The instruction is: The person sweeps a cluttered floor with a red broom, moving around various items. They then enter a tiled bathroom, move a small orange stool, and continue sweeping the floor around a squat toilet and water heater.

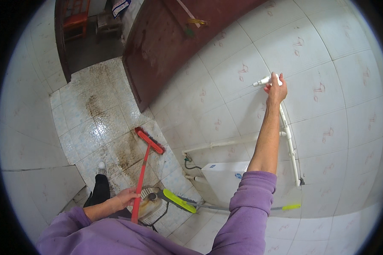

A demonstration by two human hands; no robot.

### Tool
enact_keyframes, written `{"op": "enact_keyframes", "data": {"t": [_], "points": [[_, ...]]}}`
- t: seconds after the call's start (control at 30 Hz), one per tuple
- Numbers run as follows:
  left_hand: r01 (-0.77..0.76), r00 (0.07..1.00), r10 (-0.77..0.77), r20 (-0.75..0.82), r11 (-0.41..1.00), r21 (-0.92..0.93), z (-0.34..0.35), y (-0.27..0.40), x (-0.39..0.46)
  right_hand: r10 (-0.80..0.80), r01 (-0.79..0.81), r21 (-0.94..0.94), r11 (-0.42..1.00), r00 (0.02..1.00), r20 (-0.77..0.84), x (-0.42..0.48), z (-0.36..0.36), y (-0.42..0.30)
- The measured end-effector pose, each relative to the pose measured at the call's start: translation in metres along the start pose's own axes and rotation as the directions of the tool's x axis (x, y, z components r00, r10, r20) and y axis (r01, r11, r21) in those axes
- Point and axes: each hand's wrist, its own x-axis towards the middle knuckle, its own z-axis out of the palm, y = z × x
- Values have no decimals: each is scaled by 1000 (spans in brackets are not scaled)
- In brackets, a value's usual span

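Observation:
My left hand (128,197) grips the red handle of a broom (143,172). The broom's red head with dark bristles (150,140) rests on the wet, stained tile floor. Up at the tiled wall, my right arm is stretched out and my right hand (277,87) has its fingers around a white plastic tap (261,82). Its spout points left; whether water is flowing is hard to tell. A white pipe (287,134) runs down the wall from below that hand. Between my feet and the wall lies a stained squat toilet (151,208), partly hidden by the broom handle.
A green-and-grey broom (178,200) leans by the toilet, its handle reaching right. On the wall hangs a white cistern (225,178), fed by a hose (191,165). A dark red door (166,47) stands open at the top; an orange chair (75,20) is beyond the doorway.

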Motion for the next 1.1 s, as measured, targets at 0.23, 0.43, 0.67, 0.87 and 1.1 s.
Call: {"op": "enact_keyframes", "data": {"t": [0.23, 0.43, 0.67, 0.87, 1.1], "points": [[8, 999, -8, 32, 1000, 20, -7, 3, 8, -159, 141, -170, 975, 983, -96, 23, 11, 18], [-1, 1000, 1, 15, 1000, 3, -7, 3, 2, -232, 187, -320, 929, 967, -108, 21, 14, 19], [9, 1000, -9, 17, 1000, -21, -14, -1, 6, -486, 312, -609, 729, 863, -139, 42, 8, 47], [-3, 1000, 3, -2, 999, -36, -13, 1, 4, -609, 425, -674, 604, 792, -46, 52, 7, 53], [13, 1000, -13, 7, 999, -44, -11, 2, 5, -441, 306, -551, 777, 888, -129, 37, 6, 43]]}}
